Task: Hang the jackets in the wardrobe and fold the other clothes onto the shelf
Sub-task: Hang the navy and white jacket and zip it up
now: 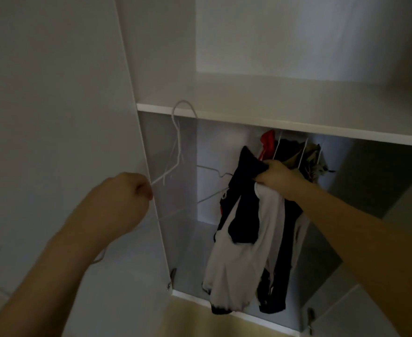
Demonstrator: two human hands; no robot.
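My left hand [124,198] grips a white wire hanger [178,139] by one end, its hook up near the front edge of the white shelf [285,125]. My right hand [276,176] grips the collar of a black and white jacket [243,237], which hangs down inside the lower wardrobe compartment. Behind my right hand, a red garment [267,142] and dark and olive garments [312,154] hang on white hangers below the shelf. Another wire hanger [212,176] shows left of the jacket.
The wardrobe's left door panel [61,117] stands open beside my left arm. The upper compartment [285,45] above the shelf holds nothing visible. The wardrobe's bottom edge [192,296] and light wood floor [187,319] lie below.
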